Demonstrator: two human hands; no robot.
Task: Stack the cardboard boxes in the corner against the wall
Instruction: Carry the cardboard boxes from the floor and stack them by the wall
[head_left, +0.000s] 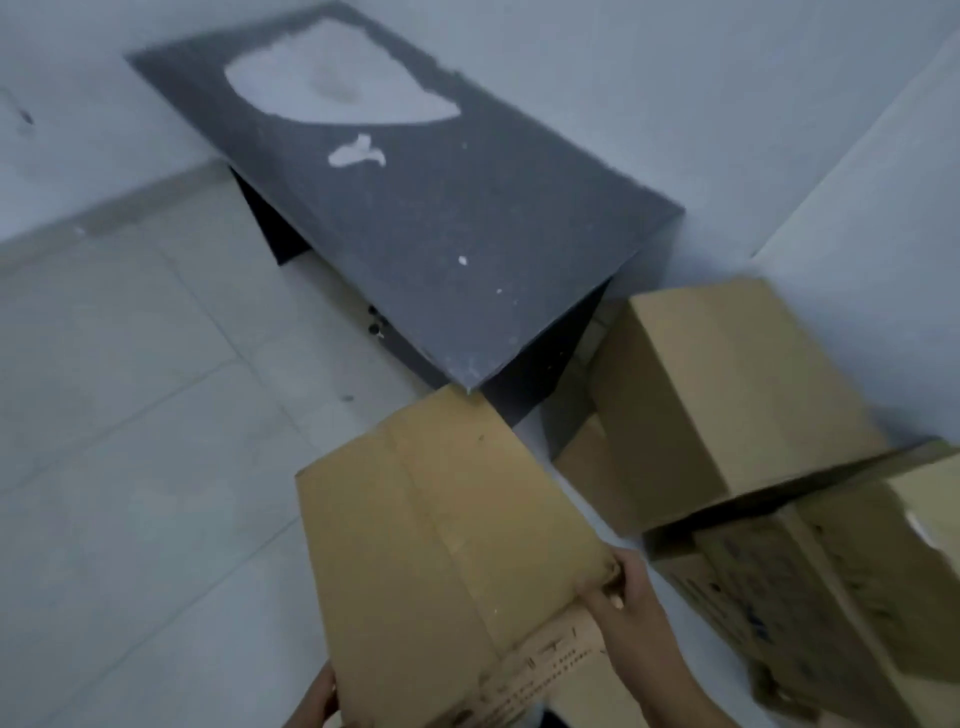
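A plain brown cardboard box (447, 545) is held over the pale tiled floor (130, 415), its far corner near the corner of a dark grey table with white patches (441, 234). The right hand (626, 587) grips its near right corner with curled fingers, while the left hand (317, 699) lies against its lower left edge, too cut off to tell its grip. To the right, a second brown cardboard box (727, 395) and a printed cardboard box (831, 571) sit by the white wall (857, 182).

Box held up in both hands, tiled floor (130, 415) below.
Left hand (318, 699) grips box (447, 545) at near-left edge, right hand (626, 590) at near-right corner. Dark counter (441, 223) just beyond. Plain box (727, 395) and printed box (815, 587) right, by wall (857, 197).
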